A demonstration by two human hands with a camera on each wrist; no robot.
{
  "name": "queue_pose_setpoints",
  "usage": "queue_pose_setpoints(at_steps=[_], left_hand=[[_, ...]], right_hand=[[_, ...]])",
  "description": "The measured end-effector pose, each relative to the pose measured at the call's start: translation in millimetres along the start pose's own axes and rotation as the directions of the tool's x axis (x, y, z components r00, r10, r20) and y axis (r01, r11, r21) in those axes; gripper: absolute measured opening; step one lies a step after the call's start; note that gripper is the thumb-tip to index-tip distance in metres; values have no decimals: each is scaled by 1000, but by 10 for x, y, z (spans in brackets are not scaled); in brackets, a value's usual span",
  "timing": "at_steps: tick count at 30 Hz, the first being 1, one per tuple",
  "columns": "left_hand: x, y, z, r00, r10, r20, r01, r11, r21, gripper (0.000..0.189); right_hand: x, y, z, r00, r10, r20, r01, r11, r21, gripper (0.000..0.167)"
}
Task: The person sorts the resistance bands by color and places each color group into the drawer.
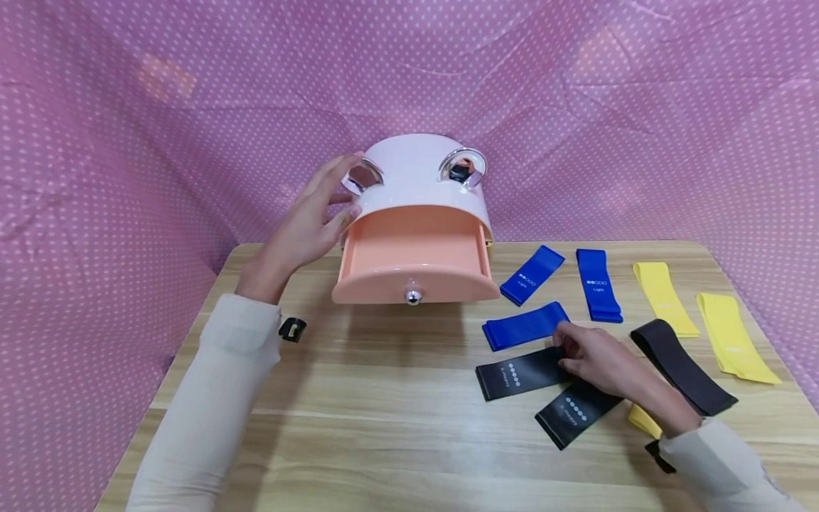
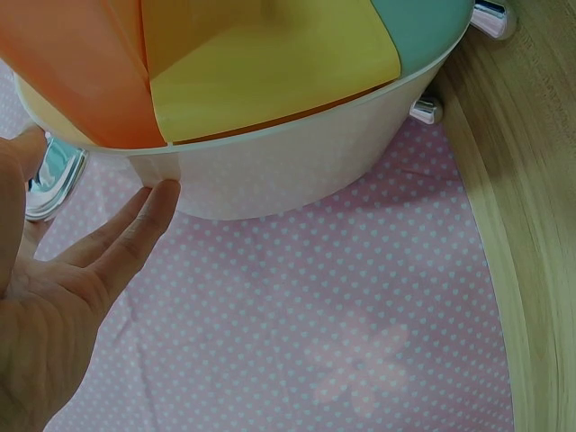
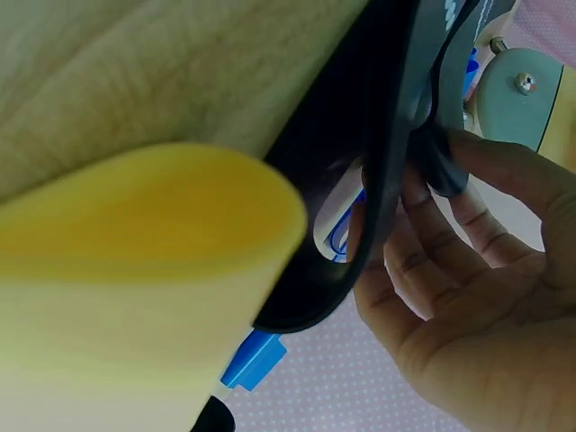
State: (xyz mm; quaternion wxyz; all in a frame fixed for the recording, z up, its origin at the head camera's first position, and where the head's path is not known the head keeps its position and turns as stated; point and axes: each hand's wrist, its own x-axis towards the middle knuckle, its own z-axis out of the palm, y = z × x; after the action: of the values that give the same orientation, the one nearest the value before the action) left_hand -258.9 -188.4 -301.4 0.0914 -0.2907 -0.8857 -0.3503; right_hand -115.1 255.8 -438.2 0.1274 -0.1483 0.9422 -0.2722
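My left hand [image 1: 310, 220] rests against the left side of a white rounded cabinet [image 1: 412, 171], its fingers fairly straight beside a silver ring-shaped handle [image 1: 365, 178]. From the cabinet's front a peach drawer [image 1: 412, 245] with a silver knob [image 1: 413, 296] is pulled out; its visible floor is bare. On the right of the table, my right hand [image 1: 598, 355] pinches the far end of a black resistance band [image 1: 518, 373] marked X-Heavy. A second black resistance band [image 1: 576, 412] lies partly under that hand. In the right wrist view, fingers [image 3: 490, 171] meet the black loop's end.
Several blue bands [image 1: 531, 276] lie right of the drawer. Yellow bands [image 1: 665, 299] and another black band [image 1: 684, 366] lie farther right, on the wooden table [image 1: 384, 441]. A polka-dot pink cloth [image 1: 256, 85] hangs behind. The left wrist view shows yellow and green drawers [image 2: 279, 72].
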Motion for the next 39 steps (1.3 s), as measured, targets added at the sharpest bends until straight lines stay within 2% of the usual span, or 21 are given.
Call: queue_pose_setpoints(at_steps=[12,20,30,39], left_hand=[[-12,2,-9,1000,-2,2,2,1000,9,73],[-16,3,-9,1000,-11,5,11,1000,10,73],[-13,-6,-9,1000,-6,5,6,1000,3,73],[-8,8,-17,1000,-14,10,14,1000,13,72]], right_hand=[[-51,-103,-18,998,-4,-62,9,997,74,20],[-74,-183,-44,995,-37,-95,46,994,99,25],[-108,-393,-133,988,-69,-136,80,994,78,28],[-172,-656,-351,973,-105,-207,115,993,38,30]])
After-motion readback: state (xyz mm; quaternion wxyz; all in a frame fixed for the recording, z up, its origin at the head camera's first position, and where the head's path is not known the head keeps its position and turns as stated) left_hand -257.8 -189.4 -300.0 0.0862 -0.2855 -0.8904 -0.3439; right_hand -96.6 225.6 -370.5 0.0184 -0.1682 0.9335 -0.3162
